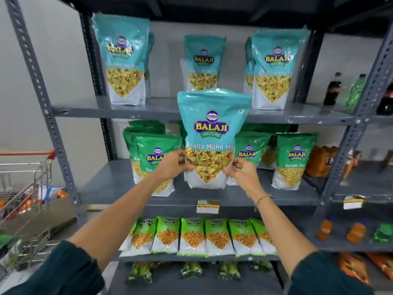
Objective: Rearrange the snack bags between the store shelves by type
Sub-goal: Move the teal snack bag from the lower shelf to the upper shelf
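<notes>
A teal Khatta Mitha Mix bag (211,133) is held upright in the air in front of the shelves, between the top and middle levels. My left hand (173,165) grips its lower left edge and my right hand (241,172) grips its lower right edge. More teal bags of the same kind stand on the top shelf (161,109): one at the left (124,60), one in the middle (203,62), one at the right (275,69). Green Ratlami Sev bags (292,160) stand on the middle shelf (127,192), partly hidden behind the held bag.
Light green snack bags (192,236) lie in a row on the lower shelf. Drink bottles (332,89) stand on the adjoining right rack, with orange packs below. A shopping cart (27,188) with goods stands at the left. A price label (208,206) hangs on the middle shelf's edge.
</notes>
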`<act>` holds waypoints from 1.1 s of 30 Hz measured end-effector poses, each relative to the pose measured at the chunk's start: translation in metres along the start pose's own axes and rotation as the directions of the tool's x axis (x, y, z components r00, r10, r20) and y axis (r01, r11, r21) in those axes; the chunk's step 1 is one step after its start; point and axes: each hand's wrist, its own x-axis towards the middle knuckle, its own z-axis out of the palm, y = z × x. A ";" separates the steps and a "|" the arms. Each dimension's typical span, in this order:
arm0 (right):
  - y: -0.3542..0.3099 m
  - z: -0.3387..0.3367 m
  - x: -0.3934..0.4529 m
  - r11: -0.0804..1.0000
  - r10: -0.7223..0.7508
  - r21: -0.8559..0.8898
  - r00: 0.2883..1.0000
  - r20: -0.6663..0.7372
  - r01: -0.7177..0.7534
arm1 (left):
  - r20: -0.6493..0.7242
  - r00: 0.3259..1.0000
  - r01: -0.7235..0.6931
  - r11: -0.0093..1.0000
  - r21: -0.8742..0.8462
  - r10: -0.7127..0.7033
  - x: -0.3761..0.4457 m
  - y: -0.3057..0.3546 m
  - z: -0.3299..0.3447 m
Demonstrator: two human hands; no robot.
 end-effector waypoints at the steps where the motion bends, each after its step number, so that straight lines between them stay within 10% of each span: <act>1: -0.012 -0.001 0.004 1.000 -0.018 0.011 1.000 -0.004 0.018 | -0.022 1.000 -0.009 1.000 -0.013 0.009 0.000 0.009 -0.008; 16: -0.154 -0.003 0.114 0.964 -0.246 0.088 0.967 -0.072 0.252 | -0.214 0.966 -0.166 0.983 -0.081 0.145 0.082 0.115 -0.102; 33: -0.114 0.003 0.284 0.988 -0.157 -0.007 0.982 -0.103 0.157 | -0.260 0.963 -0.085 0.996 -0.033 0.074 0.256 0.082 -0.098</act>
